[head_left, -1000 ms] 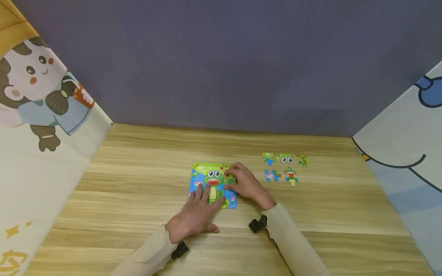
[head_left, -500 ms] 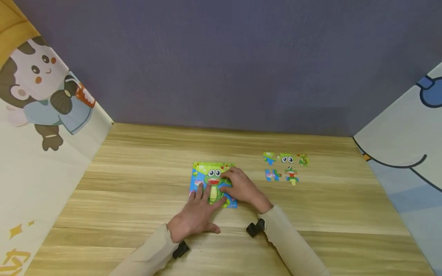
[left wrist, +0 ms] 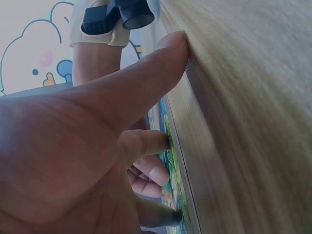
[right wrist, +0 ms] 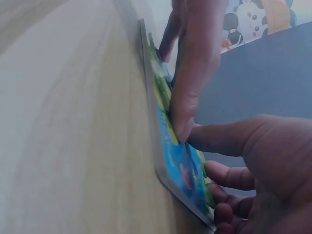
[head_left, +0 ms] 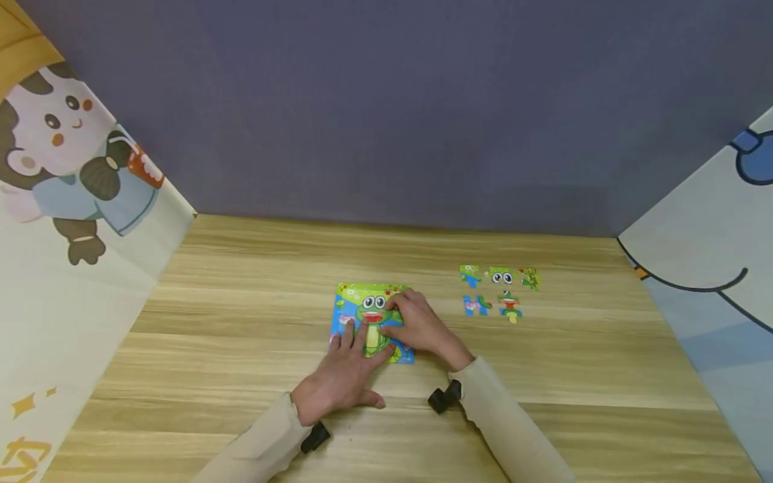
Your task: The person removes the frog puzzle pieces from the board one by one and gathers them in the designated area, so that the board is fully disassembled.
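Note:
On the wooden table lies a square frog jigsaw board (head_left: 347, 300), with a green, red-mouthed frog on a blue and green ground. My left hand (head_left: 338, 376) rests on its lower part, fingers spread and fingertips down on the picture. At the board's right side, my right hand (head_left: 423, 325) pinches a puzzle piece between thumb and fingers, low against the surface. Most of that piece is hidden by the hand; a green edge of the puzzle piece (right wrist: 207, 194) shows in the right wrist view. The left thumb (left wrist: 165, 58) lies off the board, near the tabletop.
Several loose jigsaw pieces lie right of the board, among them an eyes piece (head_left: 501, 277), a mouth piece (head_left: 510, 308) and a blue piece (head_left: 476, 306). A dark wall (head_left: 392, 121) closes the back. Cartoon-printed panels (head_left: 109, 168) stand at both sides.
My right hand has moved slightly left and settled lower over the board's right side, covering the piece that showed before. The left hand has stayed in place.

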